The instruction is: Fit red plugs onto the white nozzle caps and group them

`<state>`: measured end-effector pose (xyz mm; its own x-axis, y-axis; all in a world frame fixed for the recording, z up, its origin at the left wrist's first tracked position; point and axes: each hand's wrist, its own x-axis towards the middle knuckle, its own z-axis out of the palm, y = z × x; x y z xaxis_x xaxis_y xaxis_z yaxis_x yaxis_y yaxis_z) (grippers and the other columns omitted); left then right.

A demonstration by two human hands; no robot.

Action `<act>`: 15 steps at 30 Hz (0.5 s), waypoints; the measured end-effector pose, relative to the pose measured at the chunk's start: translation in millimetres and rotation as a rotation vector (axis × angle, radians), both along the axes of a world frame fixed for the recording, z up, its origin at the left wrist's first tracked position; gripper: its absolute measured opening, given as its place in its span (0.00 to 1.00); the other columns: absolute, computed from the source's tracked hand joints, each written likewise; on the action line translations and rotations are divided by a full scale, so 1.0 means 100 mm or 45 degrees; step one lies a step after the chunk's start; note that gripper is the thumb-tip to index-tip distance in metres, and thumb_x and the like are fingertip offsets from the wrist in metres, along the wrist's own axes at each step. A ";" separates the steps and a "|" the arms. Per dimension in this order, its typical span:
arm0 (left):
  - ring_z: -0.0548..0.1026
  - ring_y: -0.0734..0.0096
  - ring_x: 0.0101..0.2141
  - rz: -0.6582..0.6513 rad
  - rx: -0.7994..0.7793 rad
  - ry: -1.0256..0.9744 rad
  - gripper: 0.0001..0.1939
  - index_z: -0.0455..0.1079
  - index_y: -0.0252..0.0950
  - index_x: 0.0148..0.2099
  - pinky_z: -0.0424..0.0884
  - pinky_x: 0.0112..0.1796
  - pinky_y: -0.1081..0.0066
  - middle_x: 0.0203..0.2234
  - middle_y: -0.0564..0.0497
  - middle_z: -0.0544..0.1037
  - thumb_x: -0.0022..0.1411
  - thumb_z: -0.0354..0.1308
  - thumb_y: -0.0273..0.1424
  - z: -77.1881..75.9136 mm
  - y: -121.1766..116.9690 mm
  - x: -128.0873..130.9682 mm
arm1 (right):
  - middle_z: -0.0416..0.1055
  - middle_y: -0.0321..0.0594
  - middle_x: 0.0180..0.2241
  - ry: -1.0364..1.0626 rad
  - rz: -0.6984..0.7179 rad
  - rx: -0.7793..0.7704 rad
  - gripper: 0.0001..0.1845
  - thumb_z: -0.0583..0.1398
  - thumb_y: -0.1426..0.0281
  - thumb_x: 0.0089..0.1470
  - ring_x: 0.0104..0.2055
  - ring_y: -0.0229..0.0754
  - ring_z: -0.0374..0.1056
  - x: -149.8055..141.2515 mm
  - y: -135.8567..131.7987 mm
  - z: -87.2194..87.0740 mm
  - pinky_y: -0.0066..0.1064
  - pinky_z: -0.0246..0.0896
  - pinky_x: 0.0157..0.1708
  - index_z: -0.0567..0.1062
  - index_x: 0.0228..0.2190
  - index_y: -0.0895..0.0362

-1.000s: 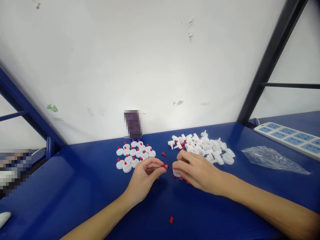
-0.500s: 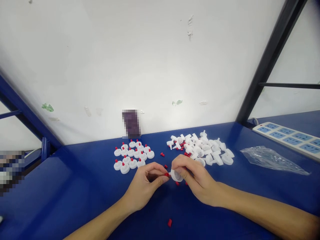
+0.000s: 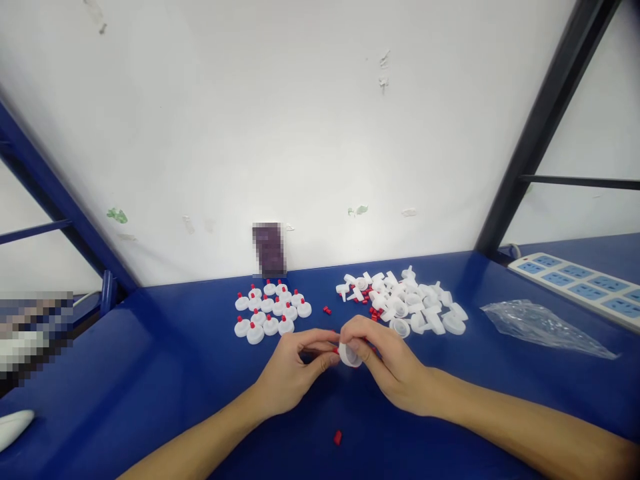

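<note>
Between thumb and fingers, my right hand (image 3: pixel 387 357) grips a white plastic nozzle cap (image 3: pixel 350 356), its hollow side partly toward me. My left hand (image 3: pixel 300 370) pinches a small red tip cap (image 3: pixel 336 351) at the nozzle end of that white cap; the fingers hide most of it, and I cannot tell how far it sits on the nozzle. Beyond my left hand stand several white caps with red tips (image 3: pixel 271 325) in a loose group. Behind my right hand lies a pile of white nozzle caps (image 3: pixel 413 303) without red tips, with loose red tip caps (image 3: pixel 376 313) beside it.
One red tip cap (image 3: pixel 338 437) lies near the front of the blue table (image 3: pixel 165 373). A clear plastic bag (image 3: pixel 545 327) and a power strip (image 3: pixel 580 280) are on the right. A blurred dark box-like object (image 3: pixel 270 250) stands against the wall. A white object (image 3: pixel 15 427) shows at far left.
My hands have come closer together, and the red tip cap now meets the white cap's nozzle end. The whole view has shifted slightly.
</note>
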<state>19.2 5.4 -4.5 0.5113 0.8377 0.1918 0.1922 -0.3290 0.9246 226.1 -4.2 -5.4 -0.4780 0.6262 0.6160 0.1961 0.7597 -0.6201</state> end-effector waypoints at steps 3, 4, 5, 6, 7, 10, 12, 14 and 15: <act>0.77 0.66 0.33 -0.029 0.092 0.079 0.11 0.78 0.35 0.42 0.71 0.37 0.71 0.32 0.49 0.82 0.68 0.57 0.35 0.01 -0.01 -0.01 | 0.67 0.36 0.33 -0.065 -0.026 -0.003 0.09 0.47 0.71 0.69 0.32 0.37 0.63 0.01 0.00 0.03 0.30 0.59 0.35 0.67 0.39 0.54; 0.76 0.67 0.32 -0.025 0.107 0.093 0.11 0.78 0.35 0.42 0.70 0.36 0.71 0.31 0.50 0.81 0.68 0.57 0.36 0.01 -0.01 -0.01 | 0.68 0.37 0.33 -0.110 -0.051 0.031 0.09 0.48 0.71 0.69 0.33 0.38 0.63 0.01 0.01 0.05 0.30 0.59 0.35 0.67 0.40 0.54; 0.76 0.68 0.31 -0.015 0.115 0.099 0.12 0.78 0.35 0.42 0.69 0.35 0.71 0.31 0.50 0.81 0.68 0.57 0.37 0.01 0.00 -0.01 | 0.69 0.37 0.34 -0.164 -0.085 0.087 0.10 0.48 0.70 0.69 0.33 0.38 0.64 0.02 0.01 0.06 0.31 0.59 0.36 0.68 0.41 0.54; 0.75 0.68 0.30 0.002 0.119 0.101 0.12 0.77 0.35 0.42 0.69 0.34 0.72 0.30 0.50 0.80 0.68 0.57 0.37 0.00 0.00 -0.01 | 0.70 0.38 0.34 -0.221 -0.123 0.155 0.11 0.47 0.70 0.69 0.34 0.39 0.64 0.03 0.01 0.08 0.32 0.59 0.36 0.69 0.44 0.54; 0.74 0.69 0.30 0.022 0.127 0.106 0.12 0.77 0.35 0.42 0.68 0.33 0.72 0.30 0.50 0.79 0.68 0.57 0.38 -0.01 0.01 -0.01 | 0.71 0.39 0.35 -0.276 -0.157 0.220 0.13 0.47 0.69 0.69 0.34 0.40 0.65 0.03 0.01 0.09 0.33 0.59 0.37 0.69 0.46 0.55; 0.72 0.70 0.29 0.074 0.176 0.122 0.12 0.75 0.35 0.42 0.67 0.33 0.72 0.29 0.51 0.77 0.69 0.55 0.38 -0.04 0.02 -0.02 | 0.73 0.42 0.36 -0.431 -0.229 0.333 0.18 0.50 0.64 0.68 0.36 0.44 0.66 0.06 0.01 0.11 0.36 0.60 0.39 0.66 0.54 0.58; 0.71 0.71 0.29 0.096 0.225 0.134 0.12 0.74 0.35 0.42 0.66 0.32 0.72 0.30 0.51 0.77 0.69 0.55 0.38 -0.05 0.03 -0.03 | 0.73 0.42 0.35 -0.502 -0.297 0.371 0.21 0.54 0.62 0.65 0.35 0.44 0.67 0.07 0.02 0.11 0.37 0.60 0.39 0.66 0.55 0.59; 0.70 0.71 0.30 0.109 0.281 0.153 0.11 0.74 0.36 0.42 0.66 0.33 0.72 0.31 0.51 0.77 0.70 0.54 0.37 -0.06 0.04 -0.05 | 0.74 0.41 0.33 -0.570 -0.362 0.412 0.19 0.56 0.62 0.64 0.33 0.44 0.67 0.09 0.03 0.11 0.36 0.59 0.38 0.68 0.52 0.59; 0.70 0.70 0.30 0.113 0.312 0.165 0.11 0.73 0.36 0.42 0.65 0.33 0.71 0.32 0.51 0.76 0.70 0.54 0.37 -0.07 0.04 -0.06 | 0.73 0.40 0.32 -0.606 -0.380 0.428 0.18 0.57 0.61 0.63 0.32 0.44 0.67 0.10 0.05 0.11 0.35 0.58 0.37 0.69 0.50 0.59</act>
<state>13.0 9.2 -11.0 0.4713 0.8171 0.3321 0.3417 -0.5163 0.7853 235.9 0.4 5.6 -0.5823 0.5842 0.5654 0.6231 0.7674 -0.1512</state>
